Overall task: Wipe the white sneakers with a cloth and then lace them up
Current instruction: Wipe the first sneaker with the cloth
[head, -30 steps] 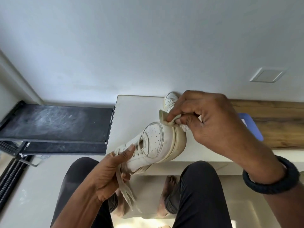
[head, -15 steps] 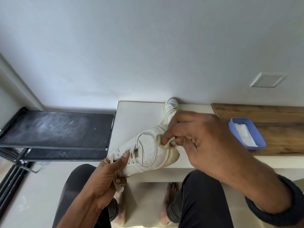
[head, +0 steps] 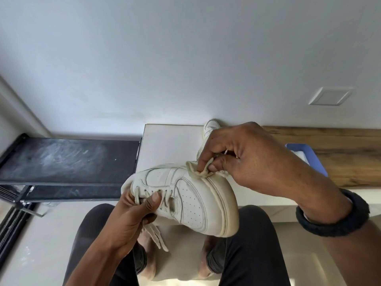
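While the left hand grips a white sneaker at its laces above the knees, the right hand pinches a cloth against the upper — a second sneaker stands on the ledge behind.

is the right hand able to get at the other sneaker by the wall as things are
Probably not at once: the right hand pinches the cloth against the held sneaker. The other sneaker lies just behind that hand, so dropping the cloth should free it.
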